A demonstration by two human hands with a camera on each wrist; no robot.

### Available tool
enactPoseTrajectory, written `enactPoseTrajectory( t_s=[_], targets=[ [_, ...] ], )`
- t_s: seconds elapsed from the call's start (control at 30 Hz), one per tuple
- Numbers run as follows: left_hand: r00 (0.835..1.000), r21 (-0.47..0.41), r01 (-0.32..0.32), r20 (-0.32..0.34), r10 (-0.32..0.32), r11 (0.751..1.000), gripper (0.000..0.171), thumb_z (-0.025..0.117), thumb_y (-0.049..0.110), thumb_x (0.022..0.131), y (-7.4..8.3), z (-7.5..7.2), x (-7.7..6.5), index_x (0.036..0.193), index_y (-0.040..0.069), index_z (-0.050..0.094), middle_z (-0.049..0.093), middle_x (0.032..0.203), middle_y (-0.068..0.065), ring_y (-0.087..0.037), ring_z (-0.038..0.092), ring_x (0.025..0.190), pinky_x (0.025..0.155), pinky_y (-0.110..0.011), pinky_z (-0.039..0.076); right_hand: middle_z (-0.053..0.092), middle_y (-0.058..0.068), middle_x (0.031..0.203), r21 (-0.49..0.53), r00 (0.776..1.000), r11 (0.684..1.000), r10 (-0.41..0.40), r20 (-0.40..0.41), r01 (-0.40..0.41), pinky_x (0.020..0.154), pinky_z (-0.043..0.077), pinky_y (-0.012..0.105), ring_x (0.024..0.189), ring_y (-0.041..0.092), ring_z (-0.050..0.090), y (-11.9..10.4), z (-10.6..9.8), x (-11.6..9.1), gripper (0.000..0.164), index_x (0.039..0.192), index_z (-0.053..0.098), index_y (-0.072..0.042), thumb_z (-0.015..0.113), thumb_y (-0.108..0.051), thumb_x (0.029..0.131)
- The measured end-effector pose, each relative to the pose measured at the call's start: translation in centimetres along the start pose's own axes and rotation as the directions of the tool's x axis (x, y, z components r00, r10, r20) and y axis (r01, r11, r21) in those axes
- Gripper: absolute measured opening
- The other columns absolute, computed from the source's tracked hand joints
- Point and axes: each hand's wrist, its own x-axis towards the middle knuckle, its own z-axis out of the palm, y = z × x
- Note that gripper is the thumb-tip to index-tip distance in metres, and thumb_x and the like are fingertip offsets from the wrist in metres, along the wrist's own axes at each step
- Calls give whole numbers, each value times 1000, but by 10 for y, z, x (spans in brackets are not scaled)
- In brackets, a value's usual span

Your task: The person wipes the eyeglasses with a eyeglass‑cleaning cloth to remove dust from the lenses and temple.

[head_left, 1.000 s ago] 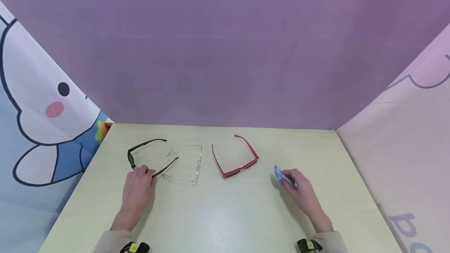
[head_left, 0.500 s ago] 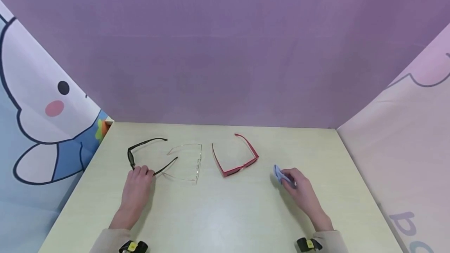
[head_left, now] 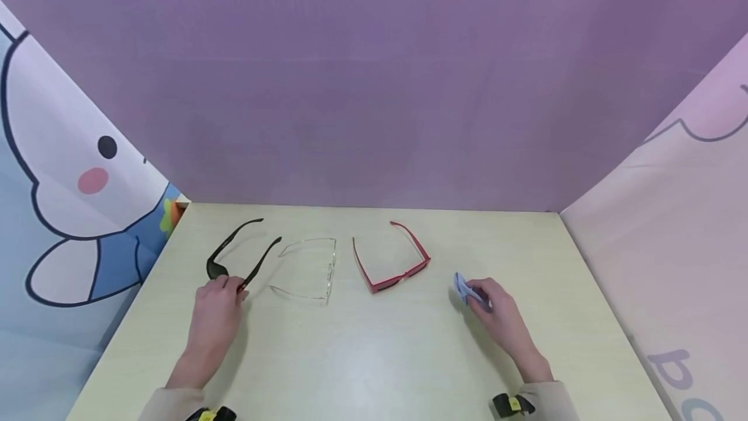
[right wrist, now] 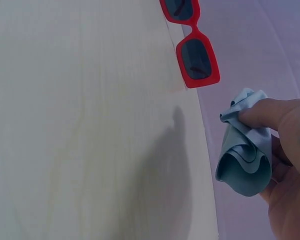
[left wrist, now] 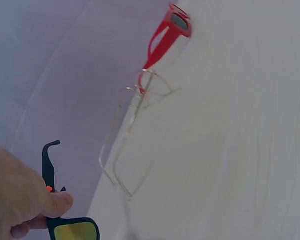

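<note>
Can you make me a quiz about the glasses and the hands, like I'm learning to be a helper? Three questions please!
1. Seen from the head camera, which glasses lie between the black glasses and the red glasses?
2. Fill in the gap: the right hand holds a light blue ____.
3. True or false: the left hand is holding the red glasses.

Key
1. The thin pale glasses.
2. Cloth.
3. False. The left hand holds the black glasses.
</note>
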Motion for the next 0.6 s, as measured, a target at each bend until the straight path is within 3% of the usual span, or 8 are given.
enactPoseTrajectory(
  t_s=[0.33, 0.5, 0.6],
  targets=[
    [990, -212, 58, -117, -84, 975, 20, 84, -9, 79, 13, -17, 3, 95, -8, 72, 69, 85, -18, -37, 65, 77, 70, -54, 51, 69, 3, 98, 6, 1000, 1000, -8, 2, 8, 74, 58, 29, 86, 15, 65, -6, 0, 1, 33, 112, 68, -3, 78, 10, 83],
    [982, -274, 95, -134, -136, 957, 20, 87, -1, 79, 28, -28, 8, 95, -1, 74, 71, 86, -11, -28, 67, 77, 66, -35, 49, 67, 3, 95, -4, 998, 998, -57, -40, 57, 71, 56, 28, 83, 12, 61, -15, -1, 5, 45, 123, 64, 1, 79, 12, 81],
    [976, -350, 100, -149, -161, 931, 20, 88, 1, 79, 39, -34, 13, 94, 1, 75, 73, 86, -9, -22, 66, 74, 64, -20, 44, 66, 4, 96, -23, 995, 996, -90, -52, 89, 71, 57, 30, 85, 13, 62, -20, -2, 8, 49, 128, 63, 2, 78, 11, 82]
  ],
)
